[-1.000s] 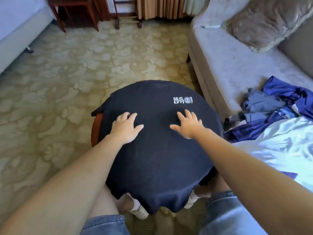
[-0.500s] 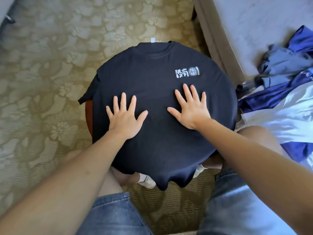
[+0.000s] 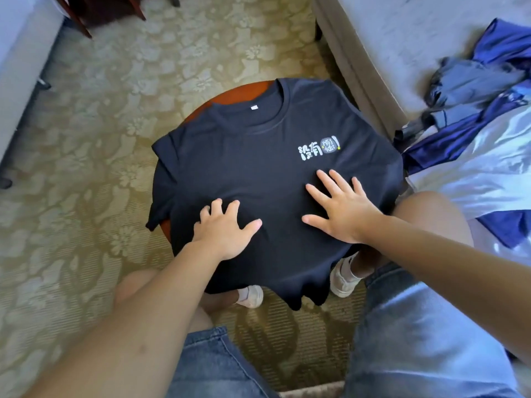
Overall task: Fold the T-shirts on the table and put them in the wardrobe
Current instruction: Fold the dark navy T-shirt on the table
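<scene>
A dark navy T-shirt point(image 3: 258, 168) with a small white chest print lies face up, spread over a small round wooden table point(image 3: 238, 94). Its collar points away from me and its hem hangs over the near edge. My left hand point(image 3: 224, 231) rests on the shirt's lower left part, fingers slightly bent into the cloth. My right hand point(image 3: 342, 209) lies flat on the shirt just below the print, fingers spread. Neither hand holds anything.
A grey sofa point(image 3: 402, 47) stands to the right with a heap of blue and white clothes point(image 3: 482, 133) on it. Patterned carpet point(image 3: 100, 139) surrounds the table. Dark wooden furniture legs point(image 3: 83, 24) stand at the far left. My knees and white shoes are under the table's near edge.
The shirt has slid toward me, baring the table's far rim and showing the whole collar. Both hands drew back along the cloth, and the left fingers have bent.
</scene>
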The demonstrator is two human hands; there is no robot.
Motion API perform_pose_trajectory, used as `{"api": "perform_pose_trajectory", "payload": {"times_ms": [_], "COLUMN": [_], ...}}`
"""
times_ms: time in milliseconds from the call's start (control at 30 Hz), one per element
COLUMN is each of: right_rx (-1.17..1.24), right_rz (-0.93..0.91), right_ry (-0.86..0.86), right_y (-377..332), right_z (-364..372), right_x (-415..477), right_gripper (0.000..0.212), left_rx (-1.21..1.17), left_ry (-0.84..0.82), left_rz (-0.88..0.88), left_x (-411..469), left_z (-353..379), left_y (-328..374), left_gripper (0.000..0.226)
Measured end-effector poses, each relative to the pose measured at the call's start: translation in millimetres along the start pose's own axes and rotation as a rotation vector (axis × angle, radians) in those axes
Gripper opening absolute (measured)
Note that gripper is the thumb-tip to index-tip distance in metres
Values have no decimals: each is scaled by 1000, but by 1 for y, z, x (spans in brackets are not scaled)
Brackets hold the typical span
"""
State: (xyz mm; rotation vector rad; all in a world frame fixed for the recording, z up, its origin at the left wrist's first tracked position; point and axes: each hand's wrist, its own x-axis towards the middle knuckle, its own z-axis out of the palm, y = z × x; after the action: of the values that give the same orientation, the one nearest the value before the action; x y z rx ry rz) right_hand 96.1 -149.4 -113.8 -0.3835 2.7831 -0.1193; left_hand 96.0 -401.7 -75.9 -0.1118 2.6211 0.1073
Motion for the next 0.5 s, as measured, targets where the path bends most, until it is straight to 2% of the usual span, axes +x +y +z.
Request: {"api": "perform_pose_trajectory", "payload": {"times_ms": [67,200,300,400,433,500], "right_rx": [1,30,-46,-105,-87,105], "right_rz": [-17,-62,-202,-364,-339,-110], "right_ry": [35,150,260,292,323,383], "right_y": [6,-1,-11,-9,-6,-8], "right_z": [-1,-9,-9,-11,-11,-18], "right_x": [-8,-5,2,3,7,16], "right_gripper": [120,87,69,62,61,61], "left_rx": [-19,-108,-96,-81,-78,-87], "left_ry": [77,269,267,244,241,226], "left_rz": [26,34,22,45,56,67], "left_x": [3,16,23,24,26,30], "left_z": [-1,-4,-6,-1,2,6], "left_y": [-4,-18,-31,-34,-34,-31], "left_gripper": [72,67,68,69,69,70]}}
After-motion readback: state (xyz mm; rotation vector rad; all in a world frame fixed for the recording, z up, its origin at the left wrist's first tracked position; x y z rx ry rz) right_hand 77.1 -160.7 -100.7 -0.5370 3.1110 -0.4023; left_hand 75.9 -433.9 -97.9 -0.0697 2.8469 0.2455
